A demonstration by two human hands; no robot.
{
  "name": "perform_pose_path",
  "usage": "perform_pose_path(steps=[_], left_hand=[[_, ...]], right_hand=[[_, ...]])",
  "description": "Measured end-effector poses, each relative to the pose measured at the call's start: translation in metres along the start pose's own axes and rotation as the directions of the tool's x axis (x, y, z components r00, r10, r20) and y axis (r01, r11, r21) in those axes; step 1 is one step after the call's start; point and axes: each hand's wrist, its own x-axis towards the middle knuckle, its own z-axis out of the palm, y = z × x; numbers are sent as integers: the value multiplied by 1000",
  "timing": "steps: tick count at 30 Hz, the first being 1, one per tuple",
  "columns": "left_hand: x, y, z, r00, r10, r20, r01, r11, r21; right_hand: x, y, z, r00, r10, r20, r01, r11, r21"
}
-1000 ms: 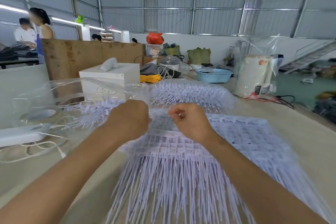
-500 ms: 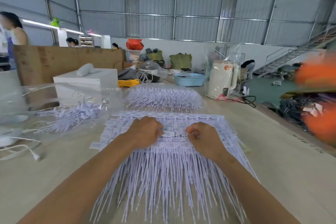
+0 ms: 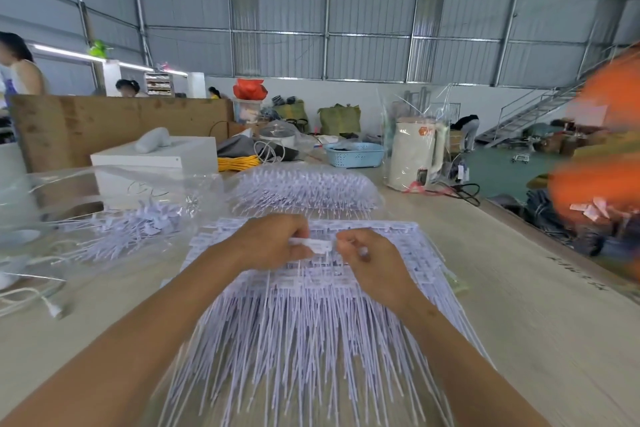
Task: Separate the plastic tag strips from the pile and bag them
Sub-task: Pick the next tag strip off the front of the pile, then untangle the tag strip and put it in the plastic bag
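Note:
A wide pile of white plastic tag strips [image 3: 311,329] lies on the table in front of me, heads far, long tails toward me. My left hand [image 3: 270,241] and my right hand [image 3: 367,258] are just above the heads of the pile. Between them they pinch one small white tag strip [image 3: 317,245] by its head, lifted slightly off the pile. A clear plastic bag [image 3: 114,198] lies to the left with loose tags [image 3: 131,229] inside. A second bagged bundle of tags [image 3: 304,189] sits beyond the pile.
A white box [image 3: 156,158] stands at the back left, with a yellow cable coil [image 3: 237,162], a blue basket [image 3: 353,153] and a wrapped white kettle [image 3: 414,156] behind. A white cord with a plug [image 3: 48,305] lies at left. The table's right edge [image 3: 540,229] runs diagonally; blurred orange goods [image 3: 599,163] lie beyond.
My view has shifted right and down over the pile. Both hands came down onto the tag heads, then rose a little with one tag strip pinched between them.

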Motion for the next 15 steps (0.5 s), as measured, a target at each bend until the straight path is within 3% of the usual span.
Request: perform_pose_path(steps=[2,4,6,9,15], left_hand=[[2,14,-12,995,89,-33,-89,996,-11],[4,26,-21,984,159,-81,-158,987,20],[7,34,-26,977,175,-119,-176,984,-1],[10,39,-27,981,117,-153,-126,991,-49],[21,44,-27,998,25,-55,-34,986,-166]], right_hand=[[2,-12,-4,997,26,68,-42,969,244],[4,-19,-12,986,65,156,-136,854,503],[6,-21,-21,975,128,180,-214,754,621],[12,-21,-30,952,240,192,-305,665,681],[21,-23,-37,943,280,178,-329,724,607]])
